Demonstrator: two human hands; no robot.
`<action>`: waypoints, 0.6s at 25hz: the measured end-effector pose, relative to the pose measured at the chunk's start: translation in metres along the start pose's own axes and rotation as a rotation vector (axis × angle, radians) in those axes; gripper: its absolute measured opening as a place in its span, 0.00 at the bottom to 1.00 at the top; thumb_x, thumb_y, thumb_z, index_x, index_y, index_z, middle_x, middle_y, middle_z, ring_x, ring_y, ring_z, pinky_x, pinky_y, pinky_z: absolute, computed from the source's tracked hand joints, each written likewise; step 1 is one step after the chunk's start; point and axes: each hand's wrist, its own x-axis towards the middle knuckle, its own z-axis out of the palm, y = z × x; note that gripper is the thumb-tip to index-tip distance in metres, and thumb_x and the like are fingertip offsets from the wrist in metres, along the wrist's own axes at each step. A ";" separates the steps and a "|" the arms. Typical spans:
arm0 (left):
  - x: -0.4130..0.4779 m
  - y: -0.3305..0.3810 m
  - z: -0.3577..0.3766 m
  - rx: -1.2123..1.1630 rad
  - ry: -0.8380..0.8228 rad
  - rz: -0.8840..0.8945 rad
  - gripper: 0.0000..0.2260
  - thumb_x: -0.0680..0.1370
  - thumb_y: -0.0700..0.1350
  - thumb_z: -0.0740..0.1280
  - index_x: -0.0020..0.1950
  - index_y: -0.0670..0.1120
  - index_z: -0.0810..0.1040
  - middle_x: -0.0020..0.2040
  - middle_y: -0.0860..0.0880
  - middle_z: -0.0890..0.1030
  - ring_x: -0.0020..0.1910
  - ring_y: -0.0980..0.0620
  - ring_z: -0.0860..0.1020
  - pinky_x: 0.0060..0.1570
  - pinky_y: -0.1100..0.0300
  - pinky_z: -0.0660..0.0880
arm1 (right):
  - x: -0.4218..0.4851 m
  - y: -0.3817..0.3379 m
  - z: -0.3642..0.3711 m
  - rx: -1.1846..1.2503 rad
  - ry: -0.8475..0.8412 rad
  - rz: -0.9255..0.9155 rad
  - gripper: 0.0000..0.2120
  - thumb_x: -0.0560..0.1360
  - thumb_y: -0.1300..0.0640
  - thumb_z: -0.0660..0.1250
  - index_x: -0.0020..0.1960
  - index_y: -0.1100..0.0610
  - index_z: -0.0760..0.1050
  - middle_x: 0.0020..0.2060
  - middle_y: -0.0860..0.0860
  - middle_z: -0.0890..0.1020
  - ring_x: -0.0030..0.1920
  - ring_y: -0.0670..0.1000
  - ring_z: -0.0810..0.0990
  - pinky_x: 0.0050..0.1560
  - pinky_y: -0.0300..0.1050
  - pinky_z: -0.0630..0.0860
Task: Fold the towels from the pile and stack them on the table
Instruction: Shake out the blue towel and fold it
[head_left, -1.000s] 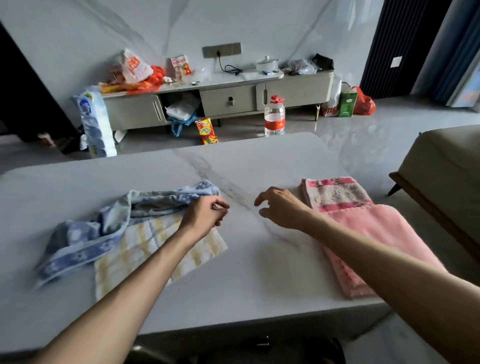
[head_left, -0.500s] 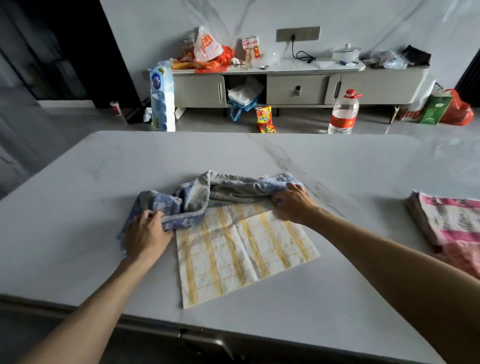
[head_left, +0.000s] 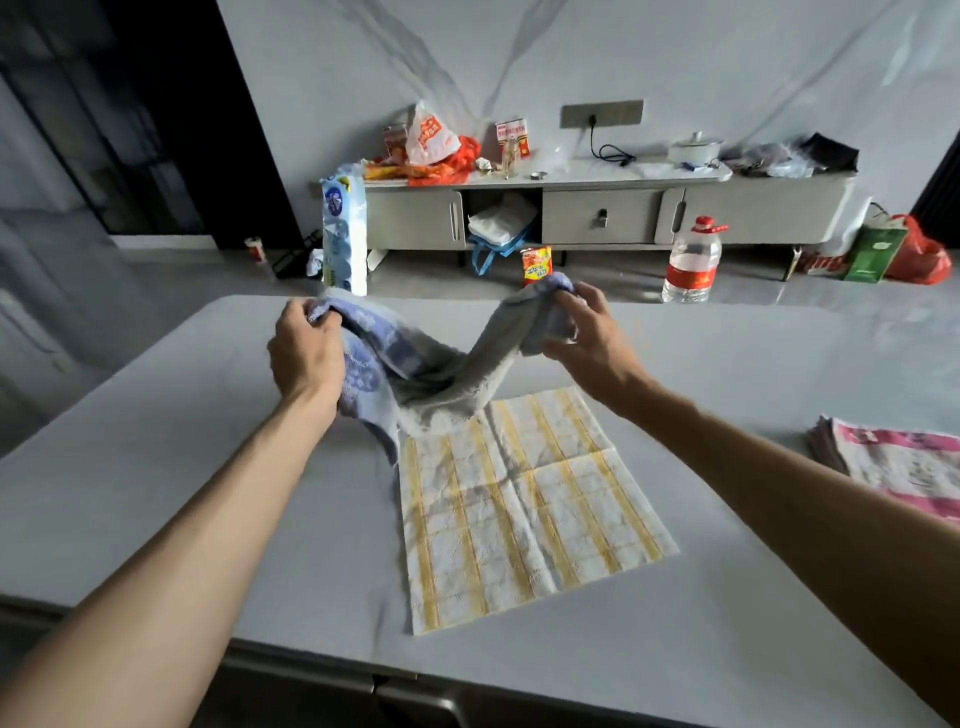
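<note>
**Head view over the tabletop (head_left: 156, 467).** I read the left hand (head_left: 306, 353) as closed around one bunched end of the blue floral towel (head_left: 410, 364), with its fingers curled over the cloth. The right hand (head_left: 592, 338) grips the other end, thumb and fingers wrapped round a gathered corner. Both ends are held above the tabletop. The towel sags between the hands in a loose V, and its lowest fold rests on the far edge of the yellow checked towel (head_left: 524, 499). A blue-bordered flap hangs below the left wrist, beside that towel's far left corner.

The yellow checked towel lies flat and unfolded on the tabletop, slightly askew, with crease lines crossing at its middle. At the right edge of the view I see a stack of folded pink towels (head_left: 904, 462) on the tabletop, well apart from both hands and partly cut off by the frame.

On the floor beyond the tabletop:
- an upright water bottle (head_left: 693, 260) with a red cap;
- a tall pack of tissue rolls (head_left: 343, 228) standing at the left end of a low cabinet (head_left: 602, 215);
- a red-and-yellow snack packet (head_left: 536, 265), seen just above the towel end held by the right hand;
- a green bag (head_left: 875, 252) and a red bag (head_left: 922, 254) at the cabinet's right end.

The cabinet top carries a white pot (head_left: 693, 148) and assorted bags.
</note>
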 end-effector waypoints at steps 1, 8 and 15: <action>-0.007 0.019 -0.006 -0.069 0.000 0.015 0.10 0.78 0.46 0.63 0.56 0.43 0.77 0.55 0.40 0.81 0.54 0.39 0.78 0.48 0.53 0.72 | -0.006 -0.015 -0.020 0.019 0.087 -0.041 0.24 0.75 0.63 0.67 0.70 0.60 0.70 0.69 0.56 0.67 0.62 0.53 0.71 0.58 0.46 0.77; -0.109 0.074 -0.012 -0.276 -0.387 0.080 0.09 0.71 0.50 0.66 0.38 0.45 0.75 0.33 0.50 0.77 0.35 0.48 0.74 0.39 0.56 0.68 | -0.135 -0.024 -0.134 -0.131 0.403 0.031 0.16 0.76 0.65 0.65 0.63 0.61 0.78 0.64 0.52 0.76 0.51 0.48 0.76 0.53 0.40 0.73; -0.197 0.006 0.056 -0.613 -0.961 -0.554 0.20 0.69 0.24 0.67 0.58 0.38 0.76 0.48 0.38 0.82 0.47 0.42 0.81 0.42 0.57 0.79 | -0.254 0.059 -0.097 -0.496 -0.129 0.528 0.14 0.74 0.45 0.62 0.35 0.52 0.79 0.40 0.50 0.83 0.45 0.56 0.82 0.41 0.47 0.75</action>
